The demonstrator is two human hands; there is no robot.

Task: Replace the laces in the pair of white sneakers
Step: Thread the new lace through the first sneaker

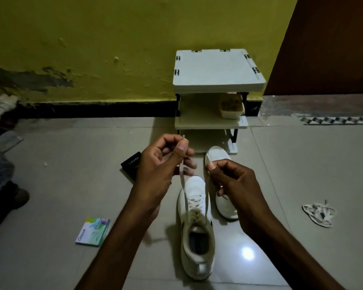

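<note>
White sneakers stand on the grey tiled floor [71, 185], toes toward 12 o'clock: the nearer sneaker [197, 237] sits in the middle, and the second sneaker [217, 153] is just beside it at 1 o'clock, partly behind the right hand [233, 181]. A white lace [183, 189] is threaded through the nearer sneaker's eyelets and both ends rise taut. The left hand [161, 162] pinches one end between thumb and fingers, and the right hand pinches the other. The hands are apart, above the toe.

A black box [131, 164] reading "vivo" lies at 10 o'clock, partly behind the left hand. A pale packet [93, 232] reading "Odonil" lies at 9 o'clock. A tangle of loose laces [318, 214] lies at 3 o'clock, well apart. At 12 o'clock a white shelf rack [216, 70] stands against a yellow wall [92, 49] with flaking paint and black skirting, and a tub [232, 108] sits on its middle shelf. A brown door [333, 49] is at 2 o'clock.
</note>
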